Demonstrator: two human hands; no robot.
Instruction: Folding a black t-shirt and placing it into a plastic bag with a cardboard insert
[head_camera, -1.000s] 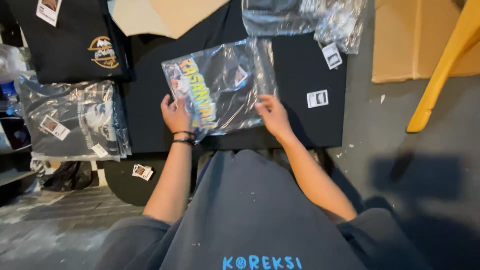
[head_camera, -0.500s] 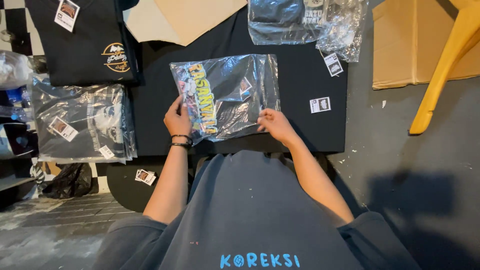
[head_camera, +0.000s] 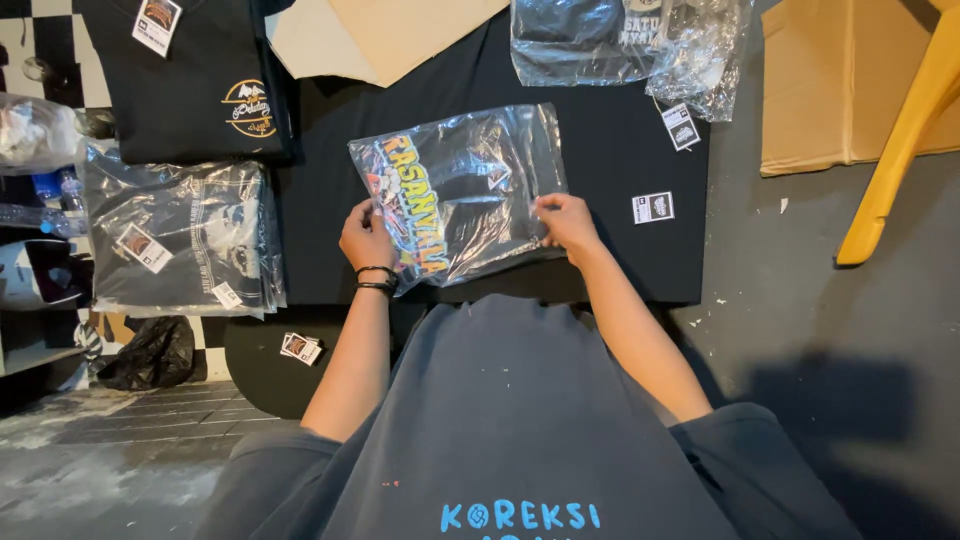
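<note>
A clear plastic bag (head_camera: 465, 190) holding a folded black shirt with a yellow, blue and red print lies on the black mat (head_camera: 610, 260) right in front of me, its printed edge toward my left. Up at the far right sit more crinkled clear bags (head_camera: 630, 40) with dark garments inside, and a small white hang tag (head_camera: 683, 127) lies just below them. Another white rectangular tag (head_camera: 653, 207) rests flat on the mat near my right wrist. To my left, a stack of bagged dark shirts (head_camera: 180, 240) carries white labels, and beyond it an unbagged black shirt (head_camera: 190, 80) shows a small yellow and white chest emblem and a tag at its collar. Brown cardboard (head_camera: 400, 30) lies at the top, and a few small cards (head_camera: 300, 347) lie on the floor by my left arm.

My left hand (head_camera: 365, 238), bands at the wrist, presses on the bag's printed near-left edge, fingers curled over the plastic. My right hand (head_camera: 568, 222) pinches the bag's near-right edge between thumb and fingers. Both forearms reach forward over my grey top.
</note>
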